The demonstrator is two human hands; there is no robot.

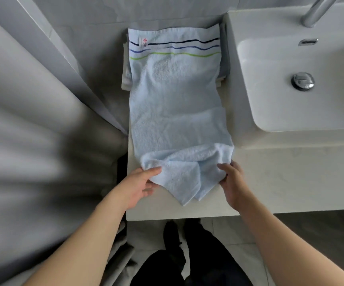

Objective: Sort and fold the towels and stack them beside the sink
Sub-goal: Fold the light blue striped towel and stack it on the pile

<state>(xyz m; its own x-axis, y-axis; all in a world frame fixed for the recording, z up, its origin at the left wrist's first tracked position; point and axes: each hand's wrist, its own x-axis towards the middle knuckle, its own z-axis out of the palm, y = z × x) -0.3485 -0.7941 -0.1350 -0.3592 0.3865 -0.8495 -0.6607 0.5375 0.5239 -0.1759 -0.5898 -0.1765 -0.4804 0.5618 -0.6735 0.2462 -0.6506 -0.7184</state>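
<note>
Pale blue terry, the towel [175, 104] lay lengthwise on the white surface [270, 176] just left of the sink [303, 104], its striped far end resting on a small stack of folded towels [125, 79] against the wall. Its near end was bunched at the surface's front edge. The left hand [140, 186] pinched the near left corner, thumb on top and fingers beneath. The right hand [232, 182] had a like grip on the near right corner, fingers curled into the cloth.
</note>
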